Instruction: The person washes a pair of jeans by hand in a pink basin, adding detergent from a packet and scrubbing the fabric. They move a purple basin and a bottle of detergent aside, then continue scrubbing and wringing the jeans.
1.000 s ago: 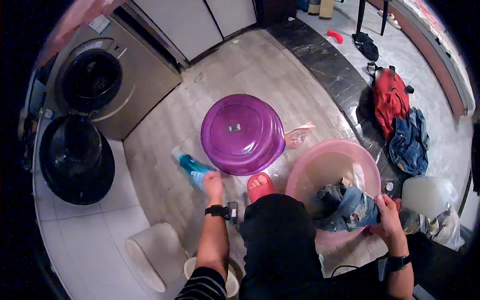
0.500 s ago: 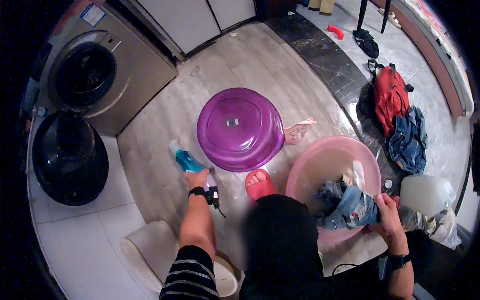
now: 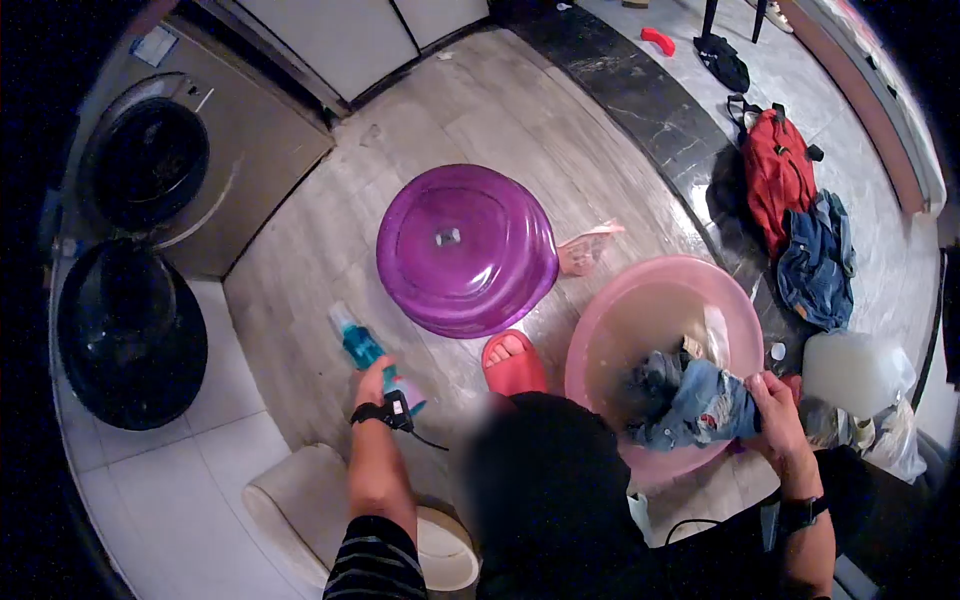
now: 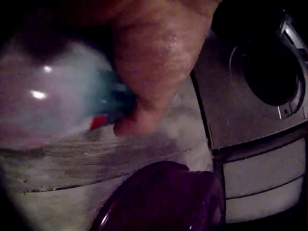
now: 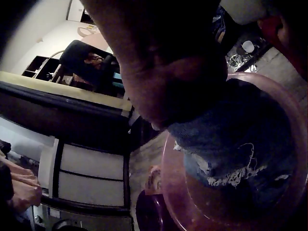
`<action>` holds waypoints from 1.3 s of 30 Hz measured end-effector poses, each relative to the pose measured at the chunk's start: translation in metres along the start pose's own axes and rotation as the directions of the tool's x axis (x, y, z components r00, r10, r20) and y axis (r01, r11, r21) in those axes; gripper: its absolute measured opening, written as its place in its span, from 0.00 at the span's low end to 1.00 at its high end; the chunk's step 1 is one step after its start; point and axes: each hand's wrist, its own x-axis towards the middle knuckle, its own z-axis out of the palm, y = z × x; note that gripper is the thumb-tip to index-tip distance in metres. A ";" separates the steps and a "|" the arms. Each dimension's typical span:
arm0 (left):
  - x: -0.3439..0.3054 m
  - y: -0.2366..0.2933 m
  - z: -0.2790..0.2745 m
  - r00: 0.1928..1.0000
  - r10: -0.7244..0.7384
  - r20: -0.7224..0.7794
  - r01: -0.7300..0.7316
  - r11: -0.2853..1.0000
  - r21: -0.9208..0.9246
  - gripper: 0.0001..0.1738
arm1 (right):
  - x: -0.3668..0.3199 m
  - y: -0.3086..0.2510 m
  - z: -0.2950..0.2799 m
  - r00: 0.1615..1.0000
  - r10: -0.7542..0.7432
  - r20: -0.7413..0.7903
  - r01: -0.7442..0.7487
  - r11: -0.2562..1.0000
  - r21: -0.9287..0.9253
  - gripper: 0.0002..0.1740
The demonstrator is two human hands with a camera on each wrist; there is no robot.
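Note:
My left hand grips a bottle of blue-green liquid around its middle, over the floor near the purple basin. Clear at its capped end, the bottle shows a pale lower part on the other side of the hand. The left wrist view has the thumb side of this hand close against the bottle. With my right hand I hold the edge of ripped blue jeans. They hang over the pink basin, partly in its cloudy water. In the right wrist view frayed threads show on the jeans.
An upturned purple basin lies ahead, by a foot in a red slipper. On the left are a washing machine and a black basin. At right sit a jug, more jeans and a red bag.
My left hand has moved left and now grips the bottle's middle, with the pale lower end showing past the wrist. The right hand keeps its hold on the jeans. The head view has shifted slightly.

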 end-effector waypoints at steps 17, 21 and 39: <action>-0.102 0.153 0.138 0.338 0.880 0.334 -0.527 -0.117 0.842 0.45 | 0.003 0.007 0.002 0.999 -0.026 0.025 0.026 0.999 0.024 0.16; -0.099 0.157 0.196 0.261 0.824 0.503 -0.369 -0.397 0.841 0.44 | -0.001 0.004 -0.002 1.000 0.001 0.010 -0.001 1.000 -0.012 0.17; -0.104 0.147 0.188 0.303 0.848 0.434 -0.494 -0.249 0.833 0.51 | 0.006 0.032 -0.010 0.997 -0.043 -0.061 0.040 0.998 -0.045 0.16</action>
